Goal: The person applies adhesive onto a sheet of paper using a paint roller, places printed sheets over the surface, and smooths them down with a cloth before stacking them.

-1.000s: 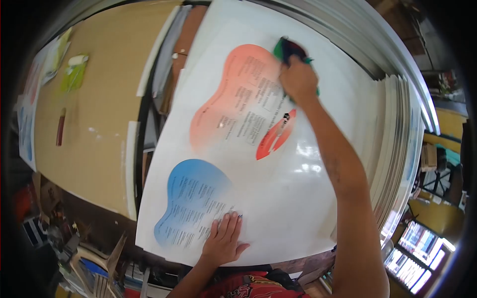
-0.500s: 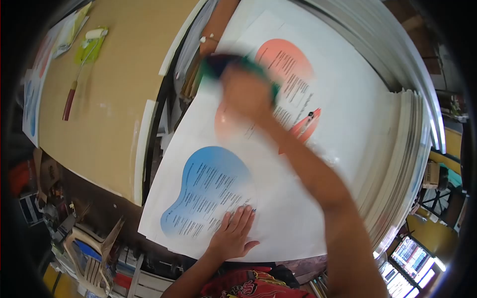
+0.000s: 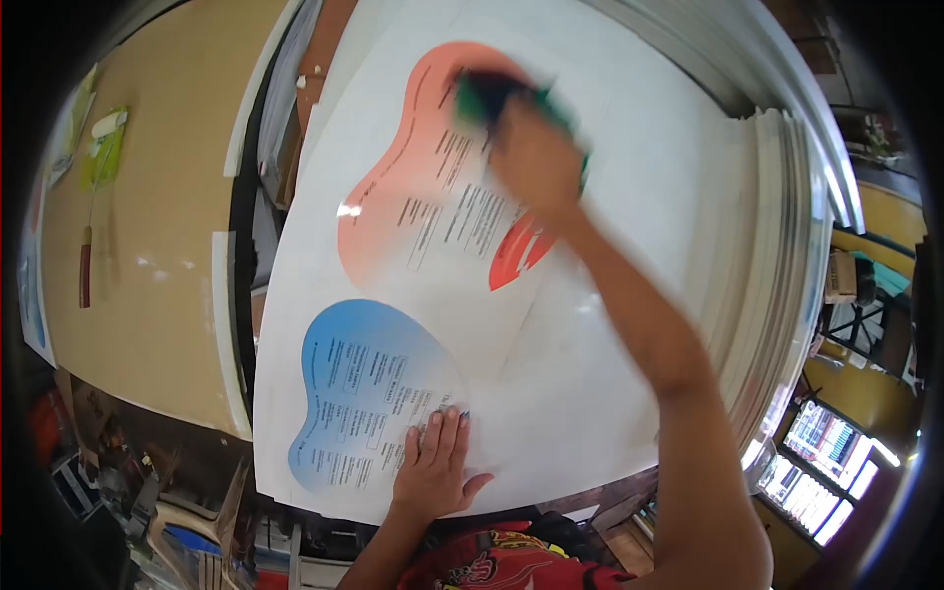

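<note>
cloth (image 3: 480, 96) under right fingers (image 3: 519, 120); printed sheet (image 3: 413, 287) under left fingers (image 3: 447, 435).

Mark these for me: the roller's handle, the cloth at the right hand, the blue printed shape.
Roller handle (image 3: 85, 267): head view, middle of its red grip.
Cloth (image 3: 487, 96): head view, its blurred dark part.
Blue printed shape (image 3: 372, 383): head view, near its middle.

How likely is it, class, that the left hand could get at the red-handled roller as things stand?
Probably not without a stretch: the left hand lies flat on the printed sheet, while the roller lies well to its left on the tan board, though nothing covers it.
</note>
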Action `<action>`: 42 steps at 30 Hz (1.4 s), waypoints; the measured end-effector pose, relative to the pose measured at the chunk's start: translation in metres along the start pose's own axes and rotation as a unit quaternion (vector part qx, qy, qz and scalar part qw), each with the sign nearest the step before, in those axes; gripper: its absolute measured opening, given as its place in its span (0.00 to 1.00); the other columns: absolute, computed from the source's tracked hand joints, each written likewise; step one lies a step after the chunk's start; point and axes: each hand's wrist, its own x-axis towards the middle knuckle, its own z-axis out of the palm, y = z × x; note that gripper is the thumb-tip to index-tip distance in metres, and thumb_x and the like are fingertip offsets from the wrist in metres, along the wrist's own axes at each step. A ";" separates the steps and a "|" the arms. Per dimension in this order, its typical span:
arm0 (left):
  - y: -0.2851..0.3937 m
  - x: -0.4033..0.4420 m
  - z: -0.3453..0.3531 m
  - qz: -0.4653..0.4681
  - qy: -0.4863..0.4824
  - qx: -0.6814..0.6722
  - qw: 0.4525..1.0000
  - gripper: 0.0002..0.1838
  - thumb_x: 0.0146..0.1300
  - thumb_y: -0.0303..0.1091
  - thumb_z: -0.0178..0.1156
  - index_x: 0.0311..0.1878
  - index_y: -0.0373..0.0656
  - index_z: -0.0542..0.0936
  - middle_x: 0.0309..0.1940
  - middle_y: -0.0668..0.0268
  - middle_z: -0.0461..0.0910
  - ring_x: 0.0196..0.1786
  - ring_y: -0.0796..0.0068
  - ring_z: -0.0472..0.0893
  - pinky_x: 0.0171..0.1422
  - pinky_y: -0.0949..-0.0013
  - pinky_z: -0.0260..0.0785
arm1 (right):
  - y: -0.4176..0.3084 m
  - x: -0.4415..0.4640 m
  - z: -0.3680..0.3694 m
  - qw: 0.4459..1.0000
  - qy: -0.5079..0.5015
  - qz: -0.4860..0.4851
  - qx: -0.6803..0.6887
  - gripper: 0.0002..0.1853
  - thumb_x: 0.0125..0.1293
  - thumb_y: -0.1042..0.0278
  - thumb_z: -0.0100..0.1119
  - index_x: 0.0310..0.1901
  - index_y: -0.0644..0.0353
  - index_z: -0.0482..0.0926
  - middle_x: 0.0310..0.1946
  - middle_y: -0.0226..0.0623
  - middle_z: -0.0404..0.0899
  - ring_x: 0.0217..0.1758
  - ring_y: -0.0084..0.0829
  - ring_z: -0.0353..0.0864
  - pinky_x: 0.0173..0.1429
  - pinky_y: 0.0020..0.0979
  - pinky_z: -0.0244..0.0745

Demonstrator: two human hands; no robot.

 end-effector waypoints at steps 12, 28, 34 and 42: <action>0.001 0.002 -0.004 -0.003 -0.026 -0.027 0.999 0.51 0.64 0.69 0.51 0.71 0.25 0.63 0.76 0.37 0.54 0.79 0.37 0.52 0.79 0.35 0.40 | 0.080 0.094 -0.019 0.997 0.006 0.043 -0.062 0.22 0.68 0.49 0.52 0.54 0.53 0.82 0.47 0.50 0.85 0.51 0.53 0.84 0.54 0.49 0.78; -0.201 0.040 -0.146 -0.323 0.077 -0.426 0.842 0.27 0.49 0.27 0.77 0.52 0.30 0.78 0.38 0.56 0.86 0.40 0.62 0.86 0.45 0.60 0.80 | 0.005 -0.367 -0.146 0.867 0.138 0.328 0.348 0.10 0.69 0.68 0.60 0.44 0.67 0.81 0.29 0.48 0.82 0.31 0.31 0.78 0.39 0.37 0.74; -0.134 0.037 -0.304 -0.015 0.101 -0.241 0.965 0.21 0.44 0.21 0.74 0.45 0.35 0.83 0.36 0.63 0.85 0.38 0.75 0.82 0.44 0.67 0.76 | -0.008 -0.532 -0.220 0.825 0.312 0.379 0.278 0.13 0.74 0.63 0.57 0.38 0.67 0.78 0.27 0.31 0.77 0.34 0.23 0.70 0.40 0.32 0.68; -0.045 0.084 -0.521 0.118 -0.106 0.275 0.948 0.22 0.30 0.34 0.81 0.30 0.41 0.81 0.28 0.67 0.78 0.32 0.70 0.78 0.36 0.64 0.70 | -0.069 -0.623 -0.227 0.772 0.388 0.412 0.288 0.12 0.74 0.65 0.57 0.42 0.69 0.79 0.31 0.31 0.79 0.37 0.22 0.72 0.44 0.31 0.70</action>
